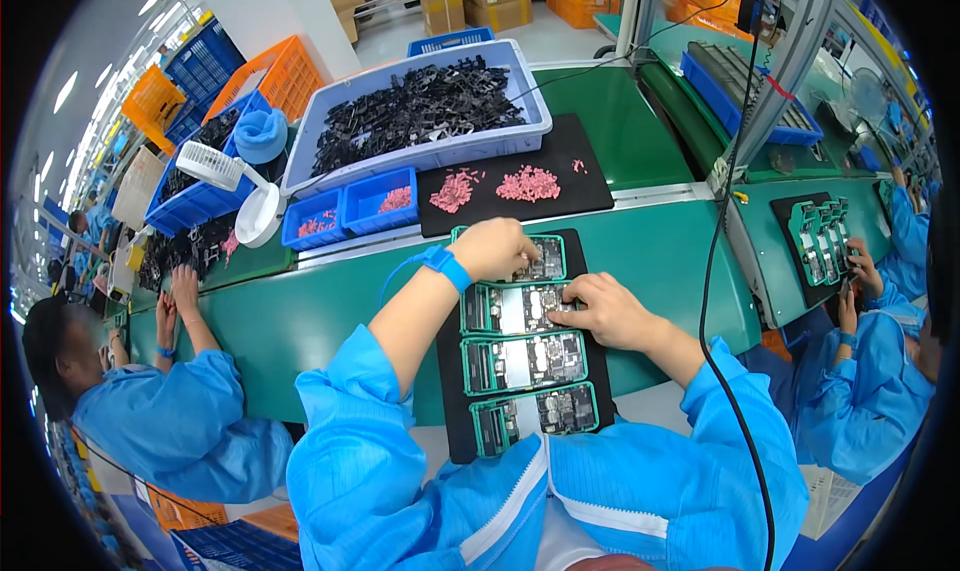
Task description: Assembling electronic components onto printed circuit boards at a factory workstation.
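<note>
Board (548,260) under curled left hand (497,250)

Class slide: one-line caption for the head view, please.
Left hand and right hand at green-framed circuit boards, pink pieces piled beyond.

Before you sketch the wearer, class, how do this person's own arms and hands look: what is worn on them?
The left hand and right hand are ungloved. A bright blue wrist strap with a thin blue cord circles the left wrist; none shows on the right. Loose, light-blue sleeves leave both forearms partly bare.
</note>
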`<state>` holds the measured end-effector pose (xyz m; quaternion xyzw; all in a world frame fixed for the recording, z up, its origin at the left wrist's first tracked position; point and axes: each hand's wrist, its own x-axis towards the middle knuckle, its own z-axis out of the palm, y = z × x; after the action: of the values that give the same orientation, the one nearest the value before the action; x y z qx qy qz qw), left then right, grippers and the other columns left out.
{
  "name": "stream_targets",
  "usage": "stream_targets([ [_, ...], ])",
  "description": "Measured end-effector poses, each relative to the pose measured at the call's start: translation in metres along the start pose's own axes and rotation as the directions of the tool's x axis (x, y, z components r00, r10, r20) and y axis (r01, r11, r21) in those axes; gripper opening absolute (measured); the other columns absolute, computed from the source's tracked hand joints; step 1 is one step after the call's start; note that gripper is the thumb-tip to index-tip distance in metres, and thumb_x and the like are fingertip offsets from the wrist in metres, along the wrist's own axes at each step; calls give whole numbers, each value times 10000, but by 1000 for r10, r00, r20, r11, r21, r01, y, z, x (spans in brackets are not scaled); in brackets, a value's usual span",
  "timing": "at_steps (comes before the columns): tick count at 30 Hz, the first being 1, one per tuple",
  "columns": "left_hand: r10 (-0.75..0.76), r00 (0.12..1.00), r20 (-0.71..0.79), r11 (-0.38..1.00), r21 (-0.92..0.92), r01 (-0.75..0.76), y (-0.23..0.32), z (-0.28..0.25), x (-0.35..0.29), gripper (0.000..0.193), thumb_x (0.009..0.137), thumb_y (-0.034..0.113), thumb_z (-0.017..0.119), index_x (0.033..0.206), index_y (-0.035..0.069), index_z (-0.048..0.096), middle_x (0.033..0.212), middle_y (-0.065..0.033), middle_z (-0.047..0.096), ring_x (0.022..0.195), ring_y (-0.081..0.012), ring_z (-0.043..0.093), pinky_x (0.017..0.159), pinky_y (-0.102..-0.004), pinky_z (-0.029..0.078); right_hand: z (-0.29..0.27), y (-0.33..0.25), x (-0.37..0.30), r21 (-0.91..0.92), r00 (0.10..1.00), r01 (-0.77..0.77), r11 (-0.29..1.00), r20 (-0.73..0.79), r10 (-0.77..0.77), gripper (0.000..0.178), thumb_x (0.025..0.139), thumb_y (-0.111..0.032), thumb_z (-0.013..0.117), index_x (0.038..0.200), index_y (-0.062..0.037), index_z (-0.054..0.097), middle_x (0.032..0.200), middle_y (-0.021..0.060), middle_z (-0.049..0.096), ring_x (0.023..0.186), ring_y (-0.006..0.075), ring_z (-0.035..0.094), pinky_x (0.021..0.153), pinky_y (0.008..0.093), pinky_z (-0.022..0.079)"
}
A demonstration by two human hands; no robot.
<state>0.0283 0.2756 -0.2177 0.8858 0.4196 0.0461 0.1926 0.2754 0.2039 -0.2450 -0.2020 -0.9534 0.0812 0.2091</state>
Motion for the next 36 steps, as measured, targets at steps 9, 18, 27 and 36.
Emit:
stream_targets([
  [9,-520,754,-402,833,-42,552,-42,24,93,184,688,184,714,766,18,715,801,-228,663,795,-363,664,760,-422,537,14,83,44,218,820,-391,894,-359,446,90,760,-58,641,840,-60,598,842,116,578,831,312,568,710,396,468],
  [18,-510,732,-451,841,-83,535,-37,26,109,157,717,142,643,759,5,707,824,-243,654,805,-392,651,760,-441,533,30,140,77,137,774,-565,813,-254,580,95,748,-137,674,752,-54,629,777,135,621,790,325,613,704,431,491],
  [27,-284,889,-358,938,90,336,-56,25,99,115,670,135,634,672,42,702,713,-211,633,720,-370,641,717,-444,524,36,135,106,-148,712,-701,698,-206,671,84,729,-73,608,766,-11,650,863,196,649,844,353,643,733,433,531],
  [36,-22,976,-217,999,-45,12,-28,1,55,99,729,121,646,748,29,676,766,-160,646,754,-329,633,704,-406,510,25,126,74,-249,856,-518,819,-135,500,173,701,-10,591,872,-14,561,913,164,600,896,332,584,761,426,488],
])
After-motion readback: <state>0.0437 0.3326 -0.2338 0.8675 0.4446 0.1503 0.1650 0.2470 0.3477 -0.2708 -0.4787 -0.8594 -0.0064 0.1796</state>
